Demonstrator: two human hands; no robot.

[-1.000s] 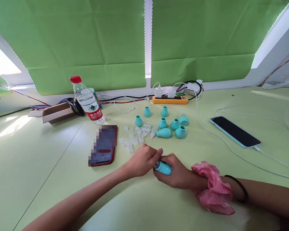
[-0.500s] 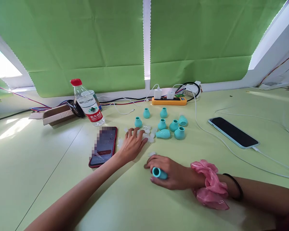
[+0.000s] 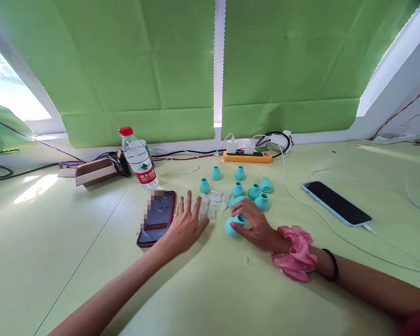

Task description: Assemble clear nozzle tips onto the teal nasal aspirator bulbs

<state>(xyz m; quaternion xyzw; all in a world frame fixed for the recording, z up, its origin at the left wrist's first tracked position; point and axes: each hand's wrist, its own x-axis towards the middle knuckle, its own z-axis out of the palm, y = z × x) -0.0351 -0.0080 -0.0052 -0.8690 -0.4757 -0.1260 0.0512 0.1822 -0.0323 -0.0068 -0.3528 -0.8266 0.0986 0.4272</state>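
My left hand [image 3: 185, 228] lies with its fingers stretched out and apart, just left of a loose group of small translucent plastic pieces [image 3: 212, 212]. Between the thumb and fingers of my right hand [image 3: 254, 225] is a turquoise bulb [image 3: 232, 227], hollow and open-necked, tilted with its mouth to the upper right. Behind that hand lies another turquoise bulb [image 3: 236, 201] on its side, partly hidden. Several similar bulbs stand beyond, among them a turquoise bulb [image 3: 262, 202] with its mouth up. A tiny translucent scrap [image 3: 245, 260] lies nearer me.
Left of my left hand lies a red-cased phone [image 3: 157, 219]; behind it stands a water bottle [image 3: 140, 161]. An open cardboard box [image 3: 96, 172] is farther left. An orange power strip [image 3: 248, 157] sits at the back. At right, a phone [image 3: 337, 203] trails a white cable.
My right hand has moved forward with the turquoise bulb, whose mouth has turned. My left hand has drawn back from the translucent pieces, fingers straightened. The view has shifted slightly.
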